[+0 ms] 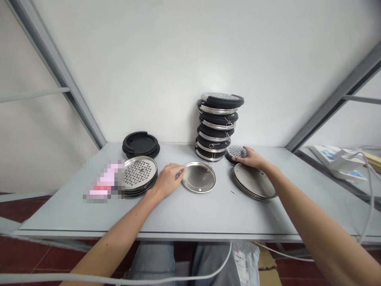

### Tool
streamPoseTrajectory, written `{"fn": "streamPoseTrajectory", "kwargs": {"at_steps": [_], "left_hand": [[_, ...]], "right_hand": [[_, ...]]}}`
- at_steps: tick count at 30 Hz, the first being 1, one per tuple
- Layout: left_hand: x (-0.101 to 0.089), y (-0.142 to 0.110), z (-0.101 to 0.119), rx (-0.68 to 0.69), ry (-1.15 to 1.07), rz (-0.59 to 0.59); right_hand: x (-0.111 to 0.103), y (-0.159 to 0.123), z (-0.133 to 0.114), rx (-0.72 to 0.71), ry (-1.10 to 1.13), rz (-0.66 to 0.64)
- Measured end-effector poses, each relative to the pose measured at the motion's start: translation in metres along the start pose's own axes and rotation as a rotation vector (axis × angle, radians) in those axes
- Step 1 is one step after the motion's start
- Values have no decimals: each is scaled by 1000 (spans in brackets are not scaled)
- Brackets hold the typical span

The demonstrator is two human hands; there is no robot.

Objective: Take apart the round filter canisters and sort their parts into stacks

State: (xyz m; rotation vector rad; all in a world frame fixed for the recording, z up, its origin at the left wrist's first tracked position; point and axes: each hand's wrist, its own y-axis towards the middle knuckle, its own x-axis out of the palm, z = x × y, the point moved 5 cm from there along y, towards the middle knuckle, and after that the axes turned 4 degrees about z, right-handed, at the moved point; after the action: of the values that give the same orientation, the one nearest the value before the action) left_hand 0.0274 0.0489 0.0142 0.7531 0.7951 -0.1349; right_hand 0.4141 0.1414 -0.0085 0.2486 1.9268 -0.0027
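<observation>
My left hand [172, 178] is closed in a pinch at the left rim of a round shallow metal plate [200, 178]. A small grey bit shows at its fingers, too small to name. My right hand [251, 157] is closed on the edge of a small perforated metal disc [235, 151] with a black underside, at the foot of the tall stack. Under my right wrist lies a pile of round metal plates [253, 180]. Left of my left hand sits a pile of round grater plates [139, 173] with slotted holes.
A tall stack of black rings and silver discs with wire clips [217, 129] stands against the wall. Black round trays [140, 143] are piled at the back left. A blurred pink patch [104, 180] lies left. Metal posts flank the table; papers [336, 161] lie right.
</observation>
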Motion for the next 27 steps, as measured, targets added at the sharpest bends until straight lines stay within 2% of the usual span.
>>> {"fn": "streamPoseTrajectory", "kwargs": {"at_steps": [4, 7, 10, 12, 14, 16, 18, 21, 23, 25, 27], "left_hand": [[1, 0, 0, -4, 4, 5], [0, 0, 1, 7, 2, 9], [1, 1, 1, 19, -8, 2], [2, 0, 0, 18, -15, 4], [2, 0, -2, 5, -11, 15], [2, 0, -4, -14, 9, 26], [2, -1, -5, -26, 30, 31], [3, -1, -3, -24, 29, 4], [5, -2, -1, -16, 25, -51], [8, -4, -1, -6, 40, -122], [11, -6, -2, -6, 65, -178]], "right_hand": [[-8, -5, 0, -13, 30, 65], [-22, -8, 4, -10, 111, 173], [-43, -13, 7, 12, 261, 359], [-58, -25, 2, -2, 360, 534], [-69, -47, -12, -76, 416, 715], [-71, -74, -35, -181, 401, 800], [-63, -99, -64, -302, 366, 734], [-36, -122, -113, -540, 280, 392], [-17, -127, -139, -636, 211, 210], [-4, -124, -154, -648, 142, 150], [5, -115, -161, -586, 73, 165]]}}
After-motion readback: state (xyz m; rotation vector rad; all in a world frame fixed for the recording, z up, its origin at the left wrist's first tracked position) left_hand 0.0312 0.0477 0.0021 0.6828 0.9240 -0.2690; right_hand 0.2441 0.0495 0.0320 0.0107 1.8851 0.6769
